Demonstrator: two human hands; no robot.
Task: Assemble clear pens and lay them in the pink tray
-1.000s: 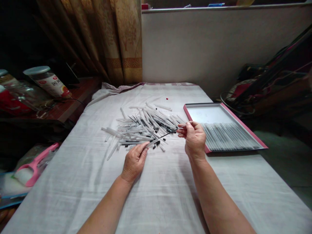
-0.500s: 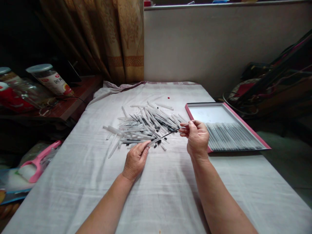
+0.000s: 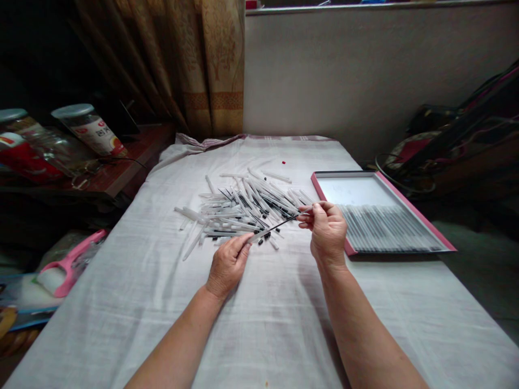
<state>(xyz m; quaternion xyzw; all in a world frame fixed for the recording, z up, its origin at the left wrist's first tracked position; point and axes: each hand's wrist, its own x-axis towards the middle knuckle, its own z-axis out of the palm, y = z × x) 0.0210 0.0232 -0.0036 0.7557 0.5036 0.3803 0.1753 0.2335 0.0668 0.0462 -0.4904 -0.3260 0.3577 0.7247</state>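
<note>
The left hand [image 3: 230, 262] pinches a clear tube [image 3: 259, 236]; the right hand [image 3: 328, 229] pinches a thin dark rod [image 3: 283, 222], the 2 slanting over the near side of the pile [image 3: 237, 210]. Whether the rod's end is inside the tube is too small to tell. I'd hold the 2 aligned and move the rod gently, as it could bend. Loose black caps [image 3: 267, 235] crowd beneath and might snag. The box [image 3: 416, 210], partly filled, sits just beside the right hand; 1 red cap [image 3: 284, 162] lies beyond the pile on the cloth [image 3: 251, 335].

The left hand [image 3: 229, 262] pinches a translucent tube [image 3: 258, 236], the right hand [image 3: 329, 232] a dark refill [image 3: 283, 222].
</note>
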